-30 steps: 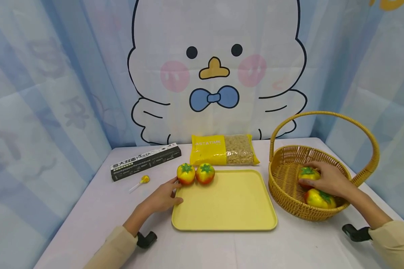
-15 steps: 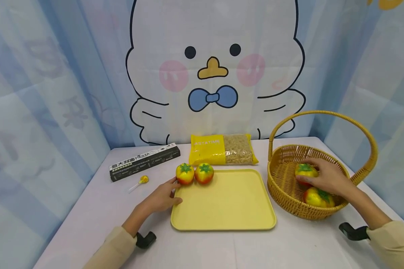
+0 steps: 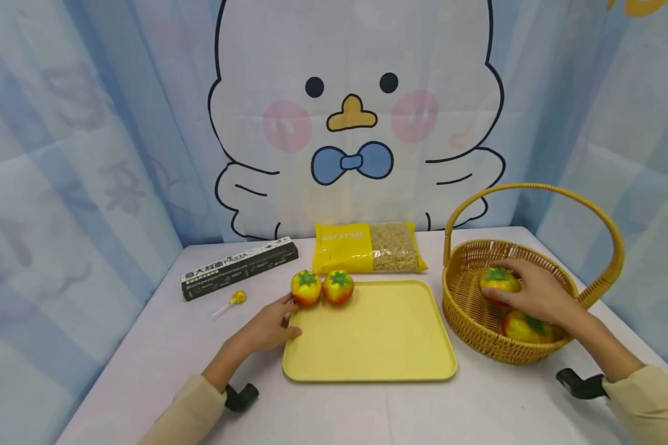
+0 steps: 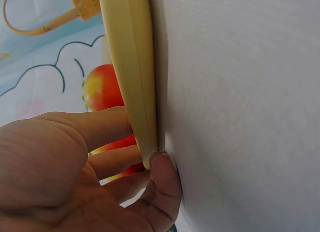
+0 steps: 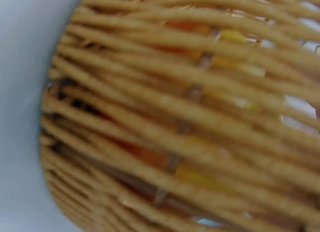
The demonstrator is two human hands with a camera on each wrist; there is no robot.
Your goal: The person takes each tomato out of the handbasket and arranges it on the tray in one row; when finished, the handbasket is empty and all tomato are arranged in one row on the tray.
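My right hand (image 3: pixel 537 293) reaches into the wicker basket (image 3: pixel 479 343) and holds a toy tomato (image 3: pixel 499 281), yellow and red with a green star-shaped leaf. A second toy tomato (image 3: pixel 527 327) lies beneath the hand at the basket's near side. In the right wrist view, the basket's woven wall (image 5: pixel 175 112) hides the hand. My left hand (image 3: pixel 269 324) grips the left edge of the yellow tray (image 3: pixel 378 337), its fingers bent about the rim in the left wrist view. Two more tomatoes (image 3: pixel 306 288) (image 3: pixel 338 288) sit side by side at the tray's back left corner.
A black-and-white pasta box (image 3: pixel 239 267) and a lollipop (image 3: pixel 236 298) lie left of the tray. Behind it is a yellow pasta bag (image 3: pixel 370 247). The basket's tall handle (image 3: pixel 534 186) arches over its opening. A printed curtain (image 3: pixel 356 204) stands behind the table.
My right hand has shifted the held tomato leftward and slightly back within the basket. The left hand and tray stay in place.
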